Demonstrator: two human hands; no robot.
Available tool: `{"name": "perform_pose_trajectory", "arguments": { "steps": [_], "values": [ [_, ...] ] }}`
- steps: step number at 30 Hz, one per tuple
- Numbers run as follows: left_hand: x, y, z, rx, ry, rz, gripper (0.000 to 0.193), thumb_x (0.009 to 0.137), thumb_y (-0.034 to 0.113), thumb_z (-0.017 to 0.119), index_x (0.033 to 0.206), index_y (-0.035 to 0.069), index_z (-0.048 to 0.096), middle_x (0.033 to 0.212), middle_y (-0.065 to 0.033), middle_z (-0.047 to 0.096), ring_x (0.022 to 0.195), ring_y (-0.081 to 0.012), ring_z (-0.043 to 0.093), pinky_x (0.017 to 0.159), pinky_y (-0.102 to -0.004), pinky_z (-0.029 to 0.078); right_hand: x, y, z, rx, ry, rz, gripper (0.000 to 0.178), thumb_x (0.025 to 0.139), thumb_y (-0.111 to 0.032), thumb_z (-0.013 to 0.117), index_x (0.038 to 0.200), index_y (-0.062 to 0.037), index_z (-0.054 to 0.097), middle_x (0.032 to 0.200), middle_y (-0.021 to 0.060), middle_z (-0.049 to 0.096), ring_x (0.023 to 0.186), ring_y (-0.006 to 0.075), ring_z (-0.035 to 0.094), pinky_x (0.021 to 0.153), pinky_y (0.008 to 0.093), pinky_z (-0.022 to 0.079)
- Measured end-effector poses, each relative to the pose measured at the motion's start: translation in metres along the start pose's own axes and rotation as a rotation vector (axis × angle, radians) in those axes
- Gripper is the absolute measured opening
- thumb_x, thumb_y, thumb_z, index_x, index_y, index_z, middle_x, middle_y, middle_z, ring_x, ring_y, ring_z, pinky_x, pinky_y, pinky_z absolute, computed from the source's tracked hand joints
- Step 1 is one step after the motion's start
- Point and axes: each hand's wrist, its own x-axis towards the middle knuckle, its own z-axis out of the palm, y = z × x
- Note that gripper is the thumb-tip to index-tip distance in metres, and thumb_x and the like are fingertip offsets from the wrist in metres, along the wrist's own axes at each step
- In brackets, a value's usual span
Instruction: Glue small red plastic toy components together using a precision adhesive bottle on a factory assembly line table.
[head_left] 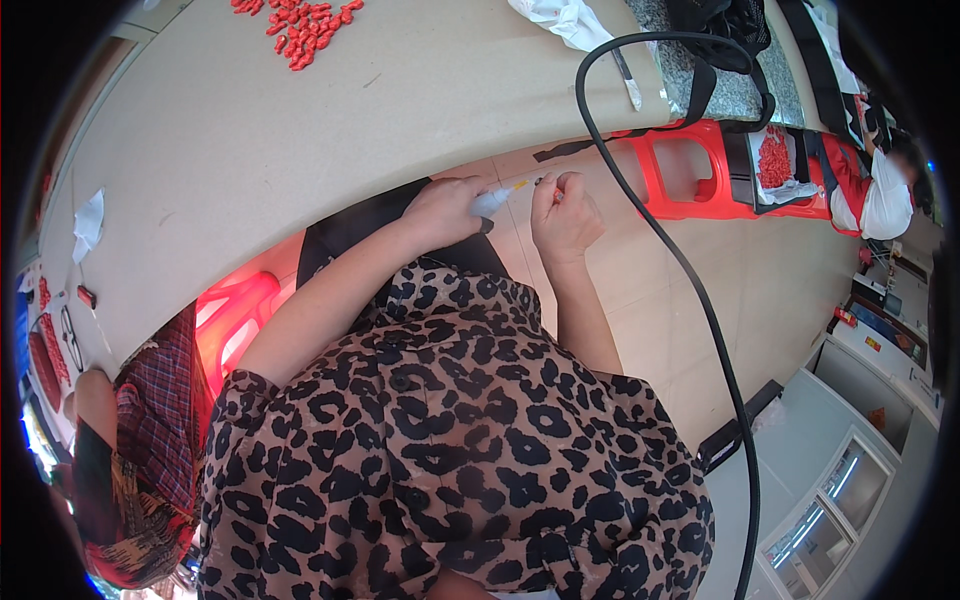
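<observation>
Leopard-print blouse (450,450) fills the foreground, both bare forearms reaching up toward twelve o'clock. Left hand (443,212) has its fingers wrapped tight around a small pale-blue plastic tool with an orange tip (497,198), held level, tip pointing to three o'clock. Right hand (565,215) sits just beside that tip, thumb and forefinger pinched together; what they grip is too small to tell. Both hands hang just below the edge of the wide beige worktable (250,150). Up at eleven o'clock lies a heap of small red pieces (305,25). Thick black cable (690,280) loops past at three o'clock.
</observation>
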Motion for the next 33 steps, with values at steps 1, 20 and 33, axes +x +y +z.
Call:
{"name": "perform_pose_trajectory", "arguments": {
  "steps": [1, 20, 33],
  "values": [
    [0.0, 0.0, 0.0, 0.0, -0.001, 0.001, 0.038, 0.063, 0.016, 0.06, 0.097, 0.002, 0.051, 0.084, -0.0178, 0.057, 0.081, -0.0295, 0.055, 0.071, -0.0363, 0.043, 0.0, 0.0, 0.0, 0.001, 0.002, 0.004, 0.016, 0.075, -0.023, 0.052, 0.067, -0.0104, 0.046, 0.049, 0.0058, 0.05, 0.043, 0.0247, 0.051, 0.04, 0.0347, 0.038],
    [-0.035, -0.005, -0.002, -0.228, 0.255, 0.28, 0.03, 0.059, 0.0, 0.054, 0.089, 0.001, 0.052, 0.078, -0.0129, 0.056, 0.07, -0.0215, 0.057, 0.064, -0.0283, 0.045, 0.02, -0.019, -0.052, 1.167, -0.605, 0.395, 0.019, 0.085, -0.022, 0.044, 0.083, -0.003, 0.042, 0.068, 0.003, 0.046, 0.052, 0.0069, 0.042, 0.044, 0.0196, 0.035],
    [-0.116, 0.038, -0.11, -0.922, 0.382, 0.365, 0.029, 0.071, -0.004, 0.054, 0.098, 0.0, 0.046, 0.088, -0.0041, 0.055, 0.082, -0.0083, 0.052, 0.072, -0.0233, 0.044, 0.156, -0.097, -0.036, -0.01, -0.136, -0.425, 0.021, 0.073, -0.018, 0.057, 0.086, -0.0023, 0.054, 0.08, 0.0125, 0.05, 0.079, 0.0292, 0.048, 0.065, 0.0367, 0.039]
  ]
}}
